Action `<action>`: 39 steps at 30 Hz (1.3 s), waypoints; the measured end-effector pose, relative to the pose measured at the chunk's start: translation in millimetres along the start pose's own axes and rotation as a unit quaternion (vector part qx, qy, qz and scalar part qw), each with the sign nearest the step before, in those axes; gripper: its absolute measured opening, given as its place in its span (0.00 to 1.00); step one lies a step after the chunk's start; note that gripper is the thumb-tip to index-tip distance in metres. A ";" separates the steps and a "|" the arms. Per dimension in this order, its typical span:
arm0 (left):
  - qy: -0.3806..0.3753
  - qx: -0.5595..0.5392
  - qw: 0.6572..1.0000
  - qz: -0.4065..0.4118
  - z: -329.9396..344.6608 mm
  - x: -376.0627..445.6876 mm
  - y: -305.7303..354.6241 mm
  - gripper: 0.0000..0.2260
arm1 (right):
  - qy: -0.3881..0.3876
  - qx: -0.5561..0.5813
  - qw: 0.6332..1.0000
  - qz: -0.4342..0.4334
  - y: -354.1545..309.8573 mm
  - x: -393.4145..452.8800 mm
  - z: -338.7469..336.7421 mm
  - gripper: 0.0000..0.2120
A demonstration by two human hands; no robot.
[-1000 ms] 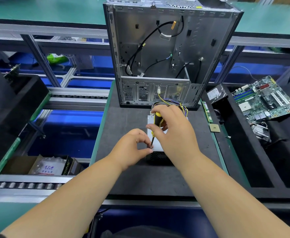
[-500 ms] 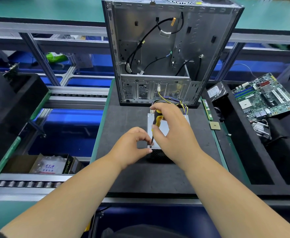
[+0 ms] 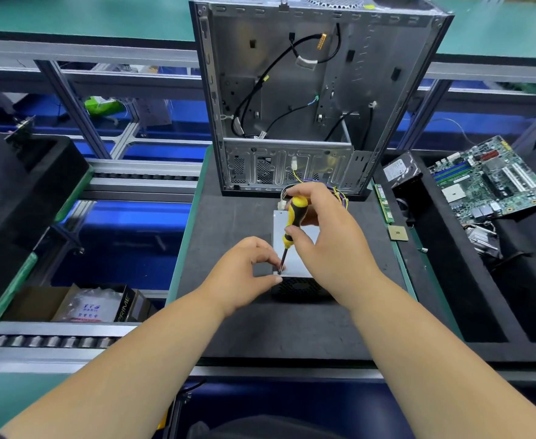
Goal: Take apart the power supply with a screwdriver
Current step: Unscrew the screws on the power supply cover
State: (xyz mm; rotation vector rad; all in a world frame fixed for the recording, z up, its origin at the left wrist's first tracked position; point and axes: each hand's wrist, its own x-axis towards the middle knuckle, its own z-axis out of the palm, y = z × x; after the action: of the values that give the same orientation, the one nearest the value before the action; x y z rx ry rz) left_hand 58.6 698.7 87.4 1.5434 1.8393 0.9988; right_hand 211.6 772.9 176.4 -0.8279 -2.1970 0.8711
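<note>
While right hand (image 3: 326, 236) grips screwdriver (image 3: 293, 224), tip at power supply (image 3: 301, 245) seven-o'clock corner, keep upright; left hand (image 3: 244, 274) pinched narrow, steadying.

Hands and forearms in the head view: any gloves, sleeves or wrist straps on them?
No. The left hand and right hand are ungloved, and both forearms are uncovered as far as the frame shows. No watch, ring, wrist strap or cable is visible.
</note>
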 end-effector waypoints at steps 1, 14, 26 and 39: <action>0.002 -0.006 1.000 -0.001 0.4 -0.7 -0.2 0.07 | -0.010 0.008 1.000 0.007 -1.3 0.1 -0.2 0.22; 0.006 -0.006 1.000 0.003 2.9 4.1 -2.6 0.09 | -0.004 -0.093 0.995 -0.021 -7.4 3.7 3.1 0.15; 0.012 -0.006 1.000 -0.001 1.9 3.8 -0.1 0.14 | 0.014 -0.091 0.995 -0.035 -4.3 3.5 0.2 0.14; 0.012 0.024 1.000 0.004 3.6 5.2 2.8 0.07 | -0.022 -0.066 0.993 -0.094 -8.1 -5.5 -0.4 0.16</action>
State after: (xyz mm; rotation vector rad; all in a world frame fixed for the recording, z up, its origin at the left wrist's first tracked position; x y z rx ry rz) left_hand 62.0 704.6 87.9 1.5751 1.8877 0.9890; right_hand 212.7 764.3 180.9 -0.6544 -2.3476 0.6643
